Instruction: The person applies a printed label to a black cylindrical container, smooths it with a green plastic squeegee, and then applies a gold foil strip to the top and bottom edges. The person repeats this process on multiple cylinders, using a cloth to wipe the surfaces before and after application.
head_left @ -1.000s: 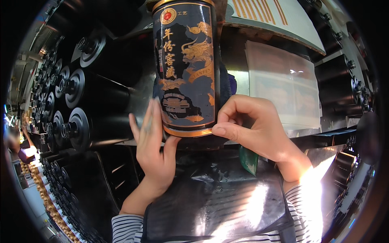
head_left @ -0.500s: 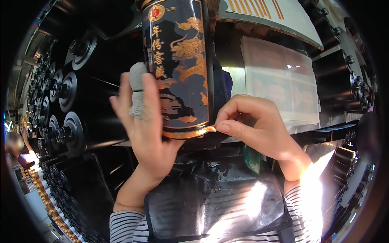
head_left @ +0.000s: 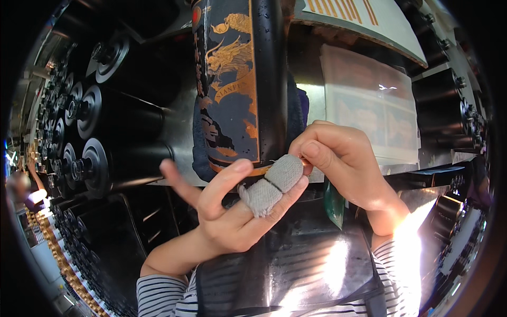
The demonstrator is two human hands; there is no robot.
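A tall black bottle [head_left: 272, 105] with a dark label bearing a gold dragon lies on a dark blue cloth [head_left: 199, 158], its base toward me. A narrow gold strip [head_left: 259, 171] runs around the base rim. My right hand [head_left: 340, 164] pinches a bit of that strip just right of the base. My left hand [head_left: 232, 211] is in front of the base; one finger wears a grey knitted finger cover [head_left: 272, 185] with a black band. Its covered tip and thumb close together against my right fingertips, hiding what is between them. The other left fingers stick out.
Several black bottles [head_left: 127, 164] lie on the left, necks pointing left. Translucent printed sheets [head_left: 369, 105] lie on the right, and gold strips [head_left: 338, 10] rest on a white board [head_left: 391, 31] beyond. More black bottles [head_left: 443, 105] lie far right. A black apron covers my lap.
The bottle has turned, so its label faces further left and plain black shows on the right. My left hand has left the bottle's side and come down to my right fingertips.
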